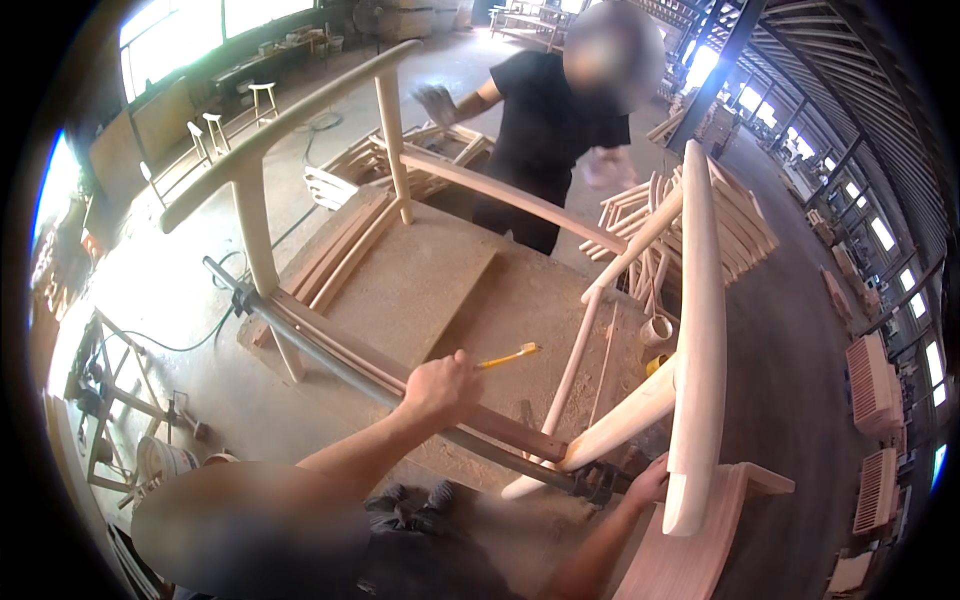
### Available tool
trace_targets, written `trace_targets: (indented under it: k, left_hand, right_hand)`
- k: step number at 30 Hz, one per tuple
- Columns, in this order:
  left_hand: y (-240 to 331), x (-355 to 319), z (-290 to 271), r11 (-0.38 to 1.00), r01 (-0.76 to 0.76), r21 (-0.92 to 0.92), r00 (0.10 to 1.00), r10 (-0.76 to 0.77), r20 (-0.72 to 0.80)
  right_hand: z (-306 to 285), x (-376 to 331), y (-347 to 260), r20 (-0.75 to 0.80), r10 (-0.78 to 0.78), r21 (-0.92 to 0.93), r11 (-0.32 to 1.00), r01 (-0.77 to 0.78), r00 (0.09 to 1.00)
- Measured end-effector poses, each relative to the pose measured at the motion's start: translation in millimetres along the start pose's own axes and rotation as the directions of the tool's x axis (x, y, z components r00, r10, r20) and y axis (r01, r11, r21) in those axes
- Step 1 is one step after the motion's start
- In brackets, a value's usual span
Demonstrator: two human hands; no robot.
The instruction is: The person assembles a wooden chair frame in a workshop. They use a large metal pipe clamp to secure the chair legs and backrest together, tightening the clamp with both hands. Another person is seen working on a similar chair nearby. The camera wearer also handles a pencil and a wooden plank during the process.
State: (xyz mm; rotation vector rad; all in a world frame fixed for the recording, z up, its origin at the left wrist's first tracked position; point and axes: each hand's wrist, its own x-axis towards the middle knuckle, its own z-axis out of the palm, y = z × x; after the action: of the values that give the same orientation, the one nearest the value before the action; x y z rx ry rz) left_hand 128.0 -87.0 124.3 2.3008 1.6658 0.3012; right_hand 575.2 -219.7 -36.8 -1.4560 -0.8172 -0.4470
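My left hand (pixel 442 388) is closed round a small yellow brush (pixel 510 355), shaped like a toothbrush, its bristled end pointing right over the bench. Below this hand a long grey bar clamp (pixel 330 355) runs along the near rail of an unpainted wooden chair frame (pixel 255 220). The clamp's jaw (pixel 598 482) sits at the right-hand joint. My right hand (pixel 650 482) is curled beside that jaw, next to the thick pale armrest (pixel 698 330). The armrest partly covers its fingers, so what they grip is unclear.
Under the frame is a dusty wooden workbench (pixel 465 235) with loose slats (pixel 345 245). A person in black (pixel 545 130) stands across it, one hand (pixel 435 104) gloved. Curved wooden parts (pixel 730 225) are stacked at right, near small pots (pixel 656 330). A curved board (pixel 690 545) lies near right.
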Motion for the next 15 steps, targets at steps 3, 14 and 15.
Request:
trace_targets:
  k: [3,14,15]
  left_hand:
    - [-4,-2,-12,0.953,0.171,-0.249,0.985,-0.157,0.073]
    - [-117,-139,26,0.128,-0.027,-0.991,0.821,-0.564,-0.095]
    - [-119,-140,30,0.068,-0.022,-0.997,0.820,-0.569,-0.057]
  right_hand:
    - [-2,19,-100,0.181,0.033,-0.265,0.964,0.016,0.983]
    - [-11,28,-135,0.271,0.679,0.425,0.551,-0.718,0.682]
    - [-10,28,-128,0.263,0.663,0.446,0.561,-0.698,0.701]
